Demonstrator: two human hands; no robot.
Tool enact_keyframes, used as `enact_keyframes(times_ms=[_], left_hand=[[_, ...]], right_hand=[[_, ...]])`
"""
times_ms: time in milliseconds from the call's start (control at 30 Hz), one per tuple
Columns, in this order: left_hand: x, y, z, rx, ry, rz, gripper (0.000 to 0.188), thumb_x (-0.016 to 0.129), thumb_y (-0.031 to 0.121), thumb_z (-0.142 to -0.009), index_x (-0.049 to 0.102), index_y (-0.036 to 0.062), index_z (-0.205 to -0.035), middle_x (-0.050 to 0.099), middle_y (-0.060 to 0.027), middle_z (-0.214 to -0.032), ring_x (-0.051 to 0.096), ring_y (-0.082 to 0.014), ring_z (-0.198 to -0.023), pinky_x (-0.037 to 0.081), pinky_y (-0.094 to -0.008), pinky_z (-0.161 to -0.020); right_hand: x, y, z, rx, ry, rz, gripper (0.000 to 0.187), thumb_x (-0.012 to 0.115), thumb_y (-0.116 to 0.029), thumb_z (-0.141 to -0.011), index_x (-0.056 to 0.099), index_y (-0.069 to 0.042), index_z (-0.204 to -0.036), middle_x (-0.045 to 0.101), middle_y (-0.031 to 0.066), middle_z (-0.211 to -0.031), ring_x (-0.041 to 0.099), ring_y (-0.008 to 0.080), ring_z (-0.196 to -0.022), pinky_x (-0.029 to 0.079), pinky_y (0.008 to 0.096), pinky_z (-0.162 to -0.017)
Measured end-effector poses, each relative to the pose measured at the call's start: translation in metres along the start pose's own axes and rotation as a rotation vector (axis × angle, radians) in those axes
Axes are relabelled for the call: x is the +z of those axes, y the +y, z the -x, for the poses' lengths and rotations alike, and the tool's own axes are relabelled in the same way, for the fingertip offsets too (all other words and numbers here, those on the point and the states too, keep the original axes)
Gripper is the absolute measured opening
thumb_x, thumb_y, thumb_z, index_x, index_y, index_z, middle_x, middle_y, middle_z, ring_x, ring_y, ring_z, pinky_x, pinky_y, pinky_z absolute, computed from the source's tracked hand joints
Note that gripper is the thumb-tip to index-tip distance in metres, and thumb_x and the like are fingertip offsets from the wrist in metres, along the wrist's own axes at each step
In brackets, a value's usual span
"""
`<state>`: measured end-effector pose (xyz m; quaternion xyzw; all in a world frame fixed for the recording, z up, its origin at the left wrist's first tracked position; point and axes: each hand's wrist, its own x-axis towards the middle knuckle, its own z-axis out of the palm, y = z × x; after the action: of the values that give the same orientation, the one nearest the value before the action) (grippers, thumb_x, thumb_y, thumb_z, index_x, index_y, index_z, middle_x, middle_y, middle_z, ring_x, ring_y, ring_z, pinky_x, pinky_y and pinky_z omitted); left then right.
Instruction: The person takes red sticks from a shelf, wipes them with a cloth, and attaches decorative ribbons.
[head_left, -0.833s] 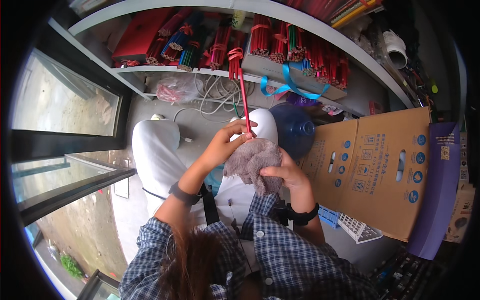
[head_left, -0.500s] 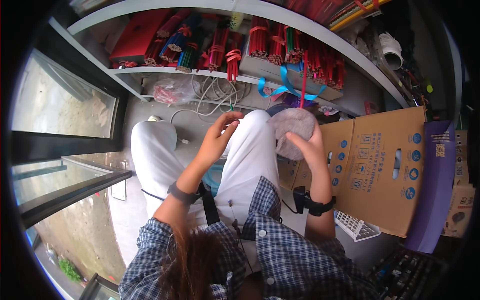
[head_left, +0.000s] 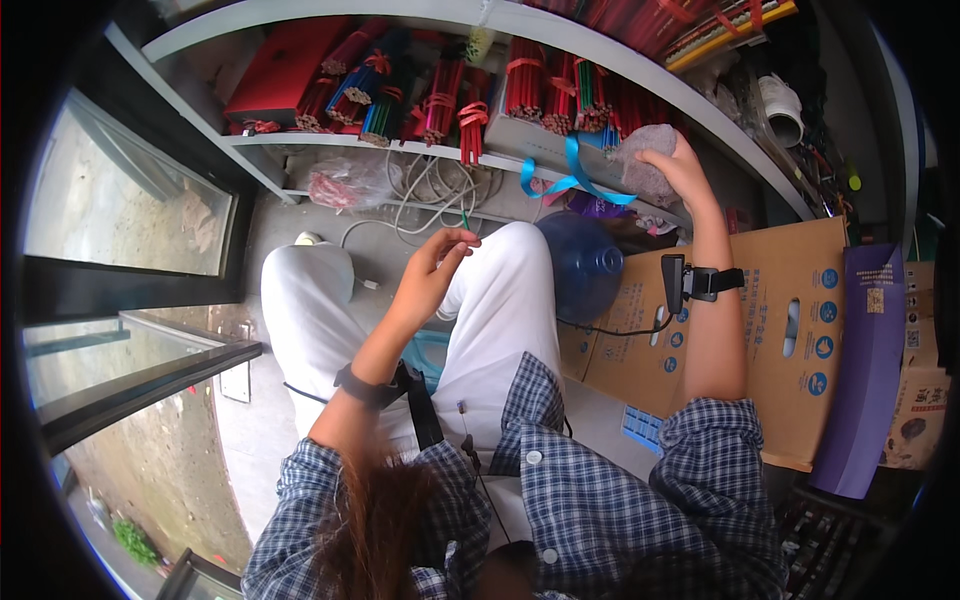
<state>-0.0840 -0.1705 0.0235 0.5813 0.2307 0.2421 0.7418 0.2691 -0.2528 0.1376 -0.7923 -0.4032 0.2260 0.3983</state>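
**Grey cloth gripped in right hand at the shelf's edge**

At far left stands a dark-framed glass panel (head_left: 130, 190). Next, a red box (head_left: 290, 75) lies on the white shelf (head_left: 600, 50), followed by tied bundles of slim sticks (head_left: 437, 105) in red, blue and green; a clear plastic bag (head_left: 350, 182) sits on the floor below. The left hand (head_left: 432, 268) hovers by the knee in white trousers (head_left: 495, 300), empty, its fingers loosely bent. Just right of that knee is a blue translucent jug (head_left: 575, 265), with a bright blue ribbon (head_left: 572, 165) hanging above it. The right hand (head_left: 682, 172) reaches to the shelf's right part, fingers closed on the grey cloth (head_left: 645, 172); what lies beneath the cloth is hidden. Nearer the body are a cardboard box (head_left: 740, 330) and, at its right, a purple carton (head_left: 860, 370).
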Motion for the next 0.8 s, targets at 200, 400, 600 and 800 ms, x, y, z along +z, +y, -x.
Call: enact_keyframes(times_ms=[200,400,600,800], left_hand=[[-0.002,-0.005,-0.001,-0.035,-0.021,-0.013,0.02,0.044,0.009,-0.092,0.051,-0.0032,-0.106,0.058,-0.0083,-0.103,0.052,-0.0152,-0.101,0.038,-0.0275,-0.091],[0.001,-0.011,-0.003,-0.053,-0.047,-0.018,0.02,0.043,0.009,-0.092,0.051,-0.0034,-0.107,0.058,-0.0084,-0.103,0.052,-0.015,-0.1,0.038,-0.0277,-0.092],[0.001,-0.023,-0.006,-0.077,-0.053,-0.024,0.02,0.044,0.009,-0.092,0.051,-0.0025,-0.107,0.057,-0.0076,-0.104,0.052,-0.0148,-0.101,0.038,-0.0276,-0.092],[-0.004,-0.03,-0.011,-0.15,-0.017,-0.071,0.02,0.045,0.008,-0.091,0.051,-0.0013,-0.109,0.055,-0.007,-0.107,0.051,-0.0151,-0.102,0.038,-0.0279,-0.092]], right_hand=[[0.005,-0.002,0.012,0.051,-0.075,-0.023,0.043,0.068,-0.012,-0.071,0.05,0.0,-0.107,0.059,0.0081,-0.097,0.056,0.0155,-0.089,0.045,0.0287,-0.08],[0.007,0.021,0.026,0.054,-0.11,-0.015,0.057,0.069,-0.013,-0.072,0.042,0.0,-0.121,0.054,0.0095,-0.109,0.051,0.0161,-0.101,0.04,0.0287,-0.088],[0.022,0.04,0.061,-0.098,0.137,0.056,0.072,0.072,-0.016,-0.069,0.036,0.001,-0.129,0.044,0.0174,-0.127,0.047,0.0241,-0.113,0.036,0.0324,-0.095],[0.055,0.031,0.12,-0.036,0.135,-0.23,0.059,0.067,-0.005,-0.072,0.039,-0.002,-0.123,0.043,0.0116,-0.126,0.046,0.0198,-0.112,0.038,0.0305,-0.094]])
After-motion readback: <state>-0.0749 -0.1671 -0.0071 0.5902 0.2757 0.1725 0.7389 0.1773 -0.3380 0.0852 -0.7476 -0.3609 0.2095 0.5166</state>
